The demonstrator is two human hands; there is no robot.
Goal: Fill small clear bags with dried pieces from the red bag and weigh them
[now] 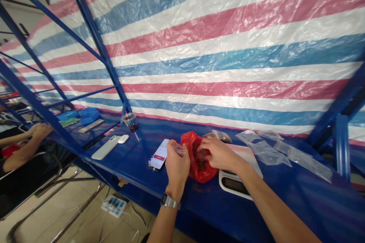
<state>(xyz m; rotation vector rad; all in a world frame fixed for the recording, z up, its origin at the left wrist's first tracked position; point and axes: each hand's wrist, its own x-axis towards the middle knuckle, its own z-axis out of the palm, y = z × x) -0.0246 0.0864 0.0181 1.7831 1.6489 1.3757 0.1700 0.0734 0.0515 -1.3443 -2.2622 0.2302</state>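
Note:
A red plastic bag (199, 172) with dark small pieces inside lies on the blue shelf (137, 159). My right hand (218, 153) reaches into the bag's mouth with its fingers pinched together. My left hand (176, 165), with a wristwatch below it, is closed round a small clear cup (179, 148) held beside the bag. A white scale (236, 182) sits just right of the bag, under my right forearm.
A phone (160, 154) lies left of my hands. Farther left are a white flat device (106, 147), a small white object (123, 139), a clear cup (130, 120) and blue trays (88, 115). Clear bags (273, 151) lie right. Another person's arms (25, 142) rest at far left.

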